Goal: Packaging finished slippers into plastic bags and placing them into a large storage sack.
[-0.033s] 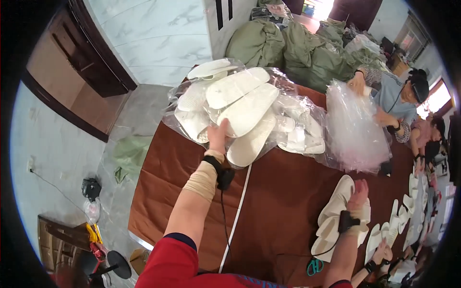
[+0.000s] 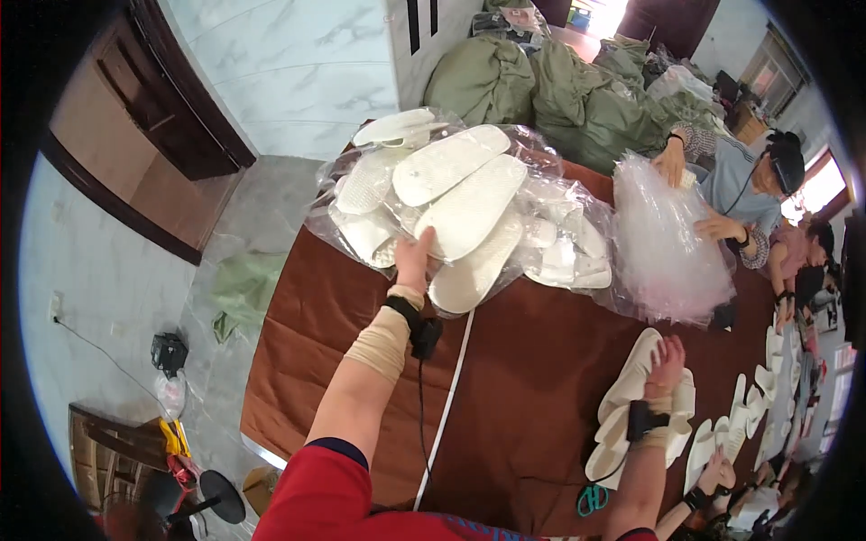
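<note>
My left hand (image 2: 413,261) reaches to a heap of white slippers at the table's far left. Its thumb lies along the near edge of one white slipper (image 2: 472,207), with the fingers partly hidden beneath. Another white slipper (image 2: 451,166) lies beside that one, and a third slipper (image 2: 476,268) sits just to the right and nearer. Crinkled clear plastic bags (image 2: 552,189) surround the heap. On the right, my right hand (image 2: 666,362) is over several stacked white slippers (image 2: 622,388), fingers spread and gripping nothing visible; whether it touches them I cannot tell.
Brown cloth (image 2: 532,379) covers the table. A teal-handled tool (image 2: 592,499) lies near the front edge. Across the table, a person (image 2: 740,185) handles a pile of clear bags (image 2: 672,243). Green sacks (image 2: 483,81) stand behind; more slippers (image 2: 741,410) line the right.
The slippers at my left hand have shifted slightly right, and that hand with them. My right hand has moved a little, its fingers now more apart.
</note>
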`<state>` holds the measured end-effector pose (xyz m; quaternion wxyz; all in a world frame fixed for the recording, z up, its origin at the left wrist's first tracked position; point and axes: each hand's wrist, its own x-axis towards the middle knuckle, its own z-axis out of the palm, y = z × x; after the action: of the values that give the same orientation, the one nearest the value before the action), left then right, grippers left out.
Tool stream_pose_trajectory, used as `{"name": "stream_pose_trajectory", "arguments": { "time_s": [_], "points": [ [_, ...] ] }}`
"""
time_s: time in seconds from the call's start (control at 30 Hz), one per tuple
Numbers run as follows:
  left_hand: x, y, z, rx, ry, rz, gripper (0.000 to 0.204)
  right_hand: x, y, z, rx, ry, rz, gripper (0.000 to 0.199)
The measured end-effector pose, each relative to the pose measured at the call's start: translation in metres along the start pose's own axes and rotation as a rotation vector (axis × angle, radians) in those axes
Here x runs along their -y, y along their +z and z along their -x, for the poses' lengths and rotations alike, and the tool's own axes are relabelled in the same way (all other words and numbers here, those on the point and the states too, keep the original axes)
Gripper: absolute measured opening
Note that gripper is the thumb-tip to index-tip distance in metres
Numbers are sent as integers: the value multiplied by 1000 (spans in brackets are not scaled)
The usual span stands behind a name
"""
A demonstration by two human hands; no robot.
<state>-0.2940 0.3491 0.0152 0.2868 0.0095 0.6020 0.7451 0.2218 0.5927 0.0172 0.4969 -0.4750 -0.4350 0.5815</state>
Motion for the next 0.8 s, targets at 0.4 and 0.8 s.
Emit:
{"name": "stream_pose_trajectory", "arguments": {
  "time_s": [0.4,0.8],
  "points": [
    [6,-77,231,822,-634,-172,31,-43,176,164,288,2,305,23],
    [-111,-21,-95,1,855,-1437,84,-97,138,131,313,-431,971,39]
  ]
}}
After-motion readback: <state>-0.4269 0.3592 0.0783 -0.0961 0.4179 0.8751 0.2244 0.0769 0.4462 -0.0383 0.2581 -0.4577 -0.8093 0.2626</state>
